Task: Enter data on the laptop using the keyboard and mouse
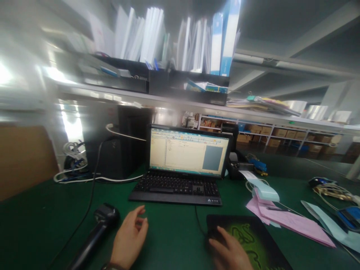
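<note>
Computer mouse [215,235] under the cupped right hand [229,249]; left hand [129,236] loosely curled, empty, beside a handheld scanner [104,219]

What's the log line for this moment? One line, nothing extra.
left hand: empty, beside handheld scanner | right hand: on computer mouse | rest: mouse mat, keyboard, monitor

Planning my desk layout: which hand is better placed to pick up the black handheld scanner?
Probably the left hand: it rests right beside the handheld scanner. The right hand lies farther away, over on the mouse pad.
</note>
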Demonstrator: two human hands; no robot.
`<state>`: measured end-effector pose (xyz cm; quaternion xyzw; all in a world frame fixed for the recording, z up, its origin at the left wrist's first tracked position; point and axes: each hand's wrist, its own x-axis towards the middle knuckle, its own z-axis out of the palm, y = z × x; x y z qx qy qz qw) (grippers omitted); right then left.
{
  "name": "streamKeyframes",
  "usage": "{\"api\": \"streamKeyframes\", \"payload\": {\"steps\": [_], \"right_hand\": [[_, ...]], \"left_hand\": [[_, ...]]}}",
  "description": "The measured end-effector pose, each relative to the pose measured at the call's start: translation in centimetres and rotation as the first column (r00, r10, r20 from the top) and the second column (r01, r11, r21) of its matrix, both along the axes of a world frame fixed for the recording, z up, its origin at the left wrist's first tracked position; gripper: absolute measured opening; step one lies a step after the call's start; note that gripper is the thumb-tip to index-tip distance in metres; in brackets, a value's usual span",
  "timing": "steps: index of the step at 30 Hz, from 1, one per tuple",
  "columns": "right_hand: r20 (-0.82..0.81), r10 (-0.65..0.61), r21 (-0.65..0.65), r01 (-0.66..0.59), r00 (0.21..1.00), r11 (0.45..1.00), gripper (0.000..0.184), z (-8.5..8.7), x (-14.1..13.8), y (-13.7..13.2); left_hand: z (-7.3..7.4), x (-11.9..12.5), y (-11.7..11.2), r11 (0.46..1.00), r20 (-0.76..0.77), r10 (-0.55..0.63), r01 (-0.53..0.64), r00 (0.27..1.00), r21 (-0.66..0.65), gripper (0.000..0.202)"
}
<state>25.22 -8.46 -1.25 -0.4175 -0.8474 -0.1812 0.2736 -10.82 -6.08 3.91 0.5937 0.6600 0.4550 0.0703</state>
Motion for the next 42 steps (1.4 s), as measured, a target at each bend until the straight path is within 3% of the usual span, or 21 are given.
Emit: {"api": "streamKeyframes", "payload": {"steps": [12,29,32,36,39,42], "right_hand": [[0.020,0.043,0.000,-0.043,0.999,0.999,0.055,0.4,0.0,0.1],[-0.011,0.041,-0.045,-0.042,0.999,0.998,0.057,-0.5,0.2,0.1],[-0.050,0.020,-0.085,-0.025,0.999,0.996,0.059,1.2,0.3,-0.4],[-0.154,-0.060,-0.242,0.022,0.986,0.970,0.043,6.5,-0.6,0.4],[-0.209,-0.048,-0.278,-0.013,0.977,0.961,0.031,10.1,-2.5,3.8],[-0.173,-0.021,-0.301,-0.032,0.985,0.953,0.026,11.3,-5.2,9.0]], "left_hand": [[0.1,0.2,0.0,1.000,0.011,-0.018,0.018,1.000,-0.006,0.038],[0.6,0.7,-0.4,0.999,0.024,-0.036,0.035,0.999,0.022,0.036],[0.7,1.0,-0.6,0.999,0.036,-0.043,0.042,0.998,0.024,0.036],[0.8,1.6,-0.6,0.998,0.018,-0.060,0.060,0.998,0.011,0.036],[0.6,1.9,-0.4,0.997,-0.009,-0.079,0.079,0.997,-0.002,0.036],[0.3,1.8,-0.1,0.997,-0.022,-0.073,0.072,0.997,-0.021,0.036]]}}
